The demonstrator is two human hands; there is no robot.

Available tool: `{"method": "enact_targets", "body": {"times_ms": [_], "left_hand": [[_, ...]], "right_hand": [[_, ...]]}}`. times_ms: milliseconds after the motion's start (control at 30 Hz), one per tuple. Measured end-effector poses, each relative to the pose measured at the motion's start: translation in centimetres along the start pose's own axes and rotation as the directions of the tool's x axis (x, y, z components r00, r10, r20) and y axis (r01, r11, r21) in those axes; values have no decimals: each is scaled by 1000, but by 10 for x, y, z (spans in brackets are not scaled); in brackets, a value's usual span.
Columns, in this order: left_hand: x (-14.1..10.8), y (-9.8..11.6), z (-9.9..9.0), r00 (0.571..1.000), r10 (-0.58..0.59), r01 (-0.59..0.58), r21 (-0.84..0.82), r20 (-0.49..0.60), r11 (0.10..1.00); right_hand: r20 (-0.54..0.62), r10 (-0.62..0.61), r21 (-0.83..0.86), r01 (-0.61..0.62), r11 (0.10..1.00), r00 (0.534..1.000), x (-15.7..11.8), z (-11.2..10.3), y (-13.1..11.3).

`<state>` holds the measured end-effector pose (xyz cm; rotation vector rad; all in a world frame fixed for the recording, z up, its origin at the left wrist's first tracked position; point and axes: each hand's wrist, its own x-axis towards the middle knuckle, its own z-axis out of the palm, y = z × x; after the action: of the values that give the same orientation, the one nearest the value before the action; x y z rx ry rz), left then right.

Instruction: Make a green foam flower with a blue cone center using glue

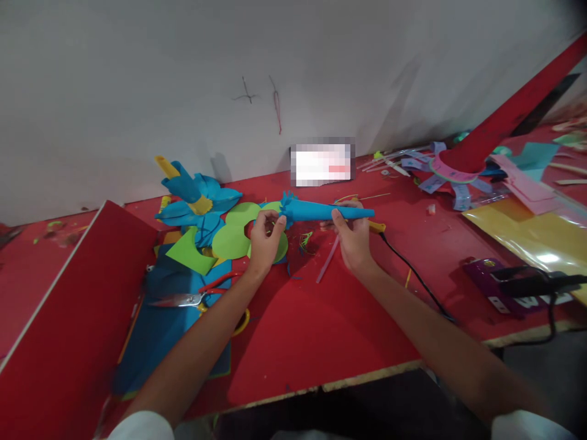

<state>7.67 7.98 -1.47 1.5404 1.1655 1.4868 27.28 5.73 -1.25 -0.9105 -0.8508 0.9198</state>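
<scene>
A long blue paper cone (312, 211) lies sideways between my hands, its wide fringed end on the left and its narrow end on the right. My left hand (268, 235) pinches the fringed end. Around the narrower part, the fingers of my right hand (353, 235) are closed, thumb in front. Just behind my left hand is a green petal-shaped cutout (229, 241). A blue paper flower (186, 195) with a yellow centre stands farther left. Red-handled scissors (183, 299) rest on dark blue sheets (160, 330), partly behind my left forearm.
A red panel (77, 318) rises at the left. A blurred bright phone-like object (321, 165) leans on the wall. A yellow-tipped tool with a black cable (403, 263) lies right of my right hand. Farther right are a purple box (490, 284), a gold sheet (527, 235) and a red post (518, 116).
</scene>
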Motion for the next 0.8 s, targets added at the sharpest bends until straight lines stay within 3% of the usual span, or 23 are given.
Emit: {"method": "enact_targets", "body": {"times_ms": [233,800], "left_hand": [[1,-5,-2,999,-8,14,144,-42,989],[0,-1,-4,998,13,-2,180,-61,984]], "right_hand": [[84,-37,-41,40,998,996,-7,3,-7],[172,-158,-107,178,978,972,-13,1,-7]]}}
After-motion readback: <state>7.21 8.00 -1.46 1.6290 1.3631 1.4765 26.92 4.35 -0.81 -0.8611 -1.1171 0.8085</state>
